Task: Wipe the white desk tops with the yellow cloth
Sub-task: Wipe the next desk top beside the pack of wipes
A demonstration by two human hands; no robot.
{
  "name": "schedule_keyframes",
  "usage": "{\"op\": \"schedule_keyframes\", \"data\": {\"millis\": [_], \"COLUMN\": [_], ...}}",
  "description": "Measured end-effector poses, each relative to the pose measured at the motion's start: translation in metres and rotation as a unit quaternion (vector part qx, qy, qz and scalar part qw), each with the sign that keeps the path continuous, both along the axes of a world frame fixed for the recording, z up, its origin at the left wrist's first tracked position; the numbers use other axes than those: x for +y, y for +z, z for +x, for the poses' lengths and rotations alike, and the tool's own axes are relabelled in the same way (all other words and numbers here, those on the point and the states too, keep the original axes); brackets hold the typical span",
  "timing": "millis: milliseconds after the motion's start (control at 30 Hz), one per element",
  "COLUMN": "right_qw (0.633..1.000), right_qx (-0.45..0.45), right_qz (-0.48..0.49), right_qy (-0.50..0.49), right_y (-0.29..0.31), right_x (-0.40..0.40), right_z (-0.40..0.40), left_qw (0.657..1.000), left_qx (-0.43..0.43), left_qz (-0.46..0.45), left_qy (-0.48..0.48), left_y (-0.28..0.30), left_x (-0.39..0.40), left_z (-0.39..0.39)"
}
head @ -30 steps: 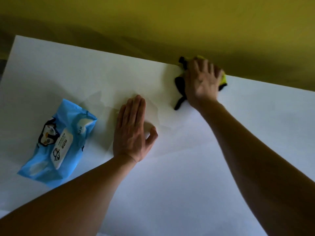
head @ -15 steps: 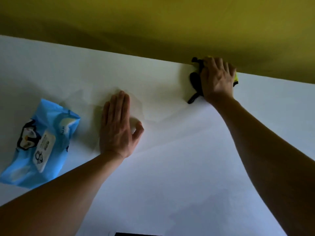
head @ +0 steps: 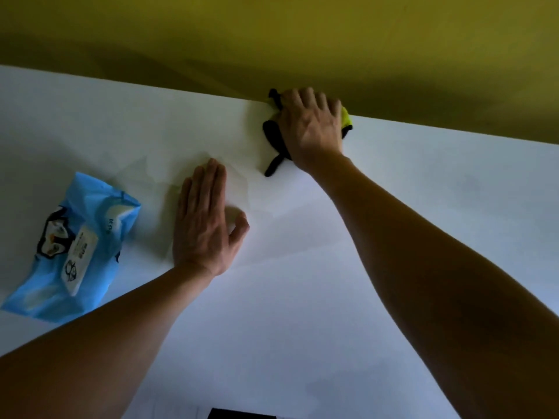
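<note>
The white desk top (head: pixel 348 282) fills most of the head view. My right hand (head: pixel 311 125) lies over the bunched yellow cloth (head: pixel 346 118) and presses it onto the desk at the far edge, right against the wall. Only a yellow corner shows past my fingers, and the cloth's black trim (head: pixel 271 135) sticks out to the left of the hand. The fingers look laid out over the cloth and slightly blurred. My left hand (head: pixel 202 219) rests flat on the desk, palm down, fingers straight, nearer to me and left of the cloth.
A blue pack of wet wipes (head: pixel 72 249) lies on the desk at the left, close to my left hand. A yellow wall (head: pixel 272 40) rises along the desk's far edge. A small dark object (head: pixel 242 414) shows at the bottom edge.
My right hand slid the cloth right along the far edge, then back left toward my left hand. The left hand stayed flat in place. The view shifted a little.
</note>
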State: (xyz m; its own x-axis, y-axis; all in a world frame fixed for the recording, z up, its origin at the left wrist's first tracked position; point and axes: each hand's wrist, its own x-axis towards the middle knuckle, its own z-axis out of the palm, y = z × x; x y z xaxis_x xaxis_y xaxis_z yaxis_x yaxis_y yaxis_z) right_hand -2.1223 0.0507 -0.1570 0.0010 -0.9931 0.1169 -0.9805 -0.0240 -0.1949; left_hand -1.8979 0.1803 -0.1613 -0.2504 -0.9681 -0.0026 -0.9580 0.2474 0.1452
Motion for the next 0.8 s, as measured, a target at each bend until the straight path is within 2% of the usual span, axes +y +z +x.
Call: {"op": "schedule_keyframes", "data": {"millis": [200, 267, 400, 467, 600, 700, 800], "right_qw": [0.998, 0.997, 0.993, 0.996, 1.000, 0.999, 0.999], "right_qx": [0.000, -0.003, 0.001, 0.000, -0.010, -0.011, -0.019], "right_qz": [-0.012, -0.010, -0.013, 0.016, 0.027, 0.029, 0.020], "right_qy": [-0.069, -0.076, -0.114, -0.083, 0.005, 0.045, 0.028], "right_y": [0.000, 0.001, 0.003, 0.007, 0.009, 0.005, 0.004], "right_x": [0.049, 0.055, 0.051, 0.042, 0.023, 0.020, 0.034], "right_z": [-0.136, -0.157, -0.142, -0.119, -0.083, -0.094, -0.131], "left_qw": [1.000, 0.999, 0.998, 0.997, 0.994, 0.996, 0.998], "left_qx": [-0.017, -0.029, 0.001, 0.037, 0.078, 0.072, 0.048], "left_qz": [-0.019, -0.026, -0.058, -0.064, -0.015, 0.007, -0.005], "left_qy": [-0.008, -0.010, 0.024, -0.021, -0.079, -0.044, -0.028], "left_y": [0.000, 0.000, 0.001, 0.001, 0.009, 0.009, 0.007], "left_x": [0.000, 0.001, 0.009, 0.018, 0.046, 0.064, 0.066], "left_z": [-0.003, -0.004, -0.034, -0.071, -0.164, -0.204, -0.209]}}
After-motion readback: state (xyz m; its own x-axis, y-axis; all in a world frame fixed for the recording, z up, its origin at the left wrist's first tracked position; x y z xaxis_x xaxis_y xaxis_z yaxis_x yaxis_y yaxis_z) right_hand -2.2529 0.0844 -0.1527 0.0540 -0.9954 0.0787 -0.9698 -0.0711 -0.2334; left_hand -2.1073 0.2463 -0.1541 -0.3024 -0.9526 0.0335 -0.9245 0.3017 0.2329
